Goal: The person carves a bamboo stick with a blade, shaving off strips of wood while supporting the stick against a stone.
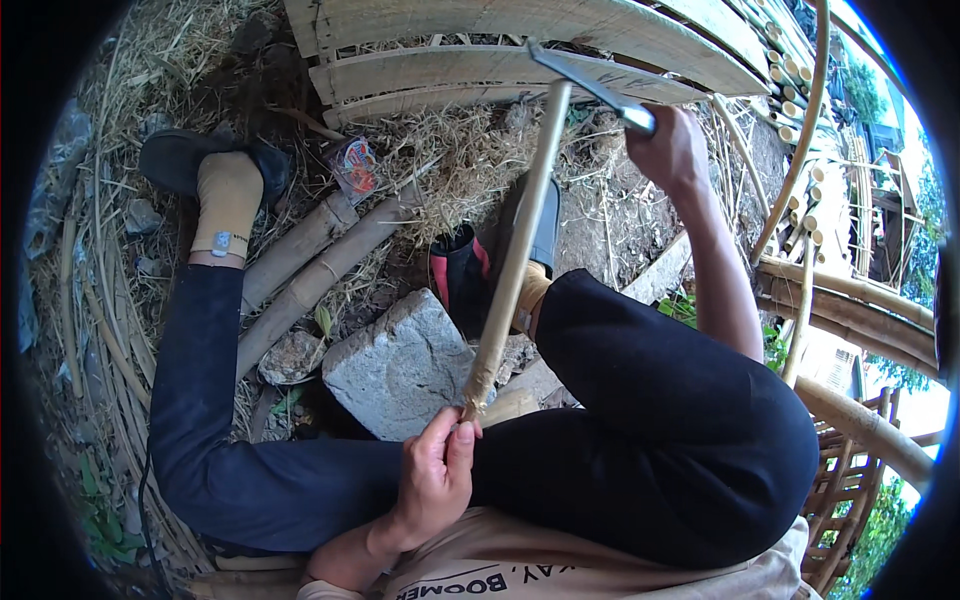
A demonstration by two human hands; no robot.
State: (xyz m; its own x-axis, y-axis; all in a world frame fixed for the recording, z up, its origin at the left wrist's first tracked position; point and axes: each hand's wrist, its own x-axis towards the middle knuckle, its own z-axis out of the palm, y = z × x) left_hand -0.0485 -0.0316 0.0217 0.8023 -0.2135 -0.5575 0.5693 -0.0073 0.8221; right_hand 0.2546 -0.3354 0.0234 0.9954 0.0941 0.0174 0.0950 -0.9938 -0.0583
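My left hand (437, 478) is closed round the lower end of a long pale bamboo stick (518, 245), which slants up and away between my legs. Frayed fibres show on the stick just above my fingers. In my right hand (668, 152), raised at the upper right, is the handle of a long knife (585, 84). Its grey blade points up and left, passing near the stick's far end; whether they touch I cannot tell. Below the stick sits a rough grey stone block (398, 368).
Wooden slats (500, 75) lie across the far side. Bamboo poles (325, 265) rest on straw-covered ground beside my left leg, near a crumpled orange packet (354, 168). A black and pink object (460, 268) stands behind the stone. At right are stacked bamboo (795, 110) and a woven basket (845, 490).
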